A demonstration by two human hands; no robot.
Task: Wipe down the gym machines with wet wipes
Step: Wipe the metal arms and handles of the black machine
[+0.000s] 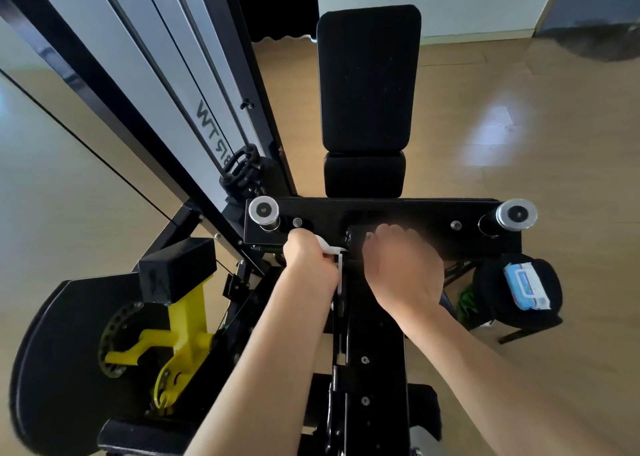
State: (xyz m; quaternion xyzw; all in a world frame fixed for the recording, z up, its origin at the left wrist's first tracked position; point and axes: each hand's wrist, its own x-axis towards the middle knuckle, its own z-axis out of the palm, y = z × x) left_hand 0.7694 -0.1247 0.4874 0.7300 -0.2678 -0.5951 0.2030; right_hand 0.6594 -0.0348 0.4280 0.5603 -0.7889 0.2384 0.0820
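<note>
I look down on a black gym machine with a wide crossbar [415, 213] that ends in two chrome caps. My left hand [310, 265] is closed around a white wet wipe [329, 247] and presses it against the machine's frame just below the crossbar, beside a small black roller [348, 239]. My right hand [403, 268] rests palm down on the central black beam [375, 351], fingers curled over its top end; whether it grips anything is hidden. A blue-and-white pack of wet wipes [526, 285] lies on a round black pad at the right.
A black back pad [369, 77] stands upright beyond the crossbar. A yellow adjuster [176, 337] and a black disc [55, 351] sit at the lower left. The grey weight-stack tower [166, 74] rises at the left. Wooden floor lies to the right.
</note>
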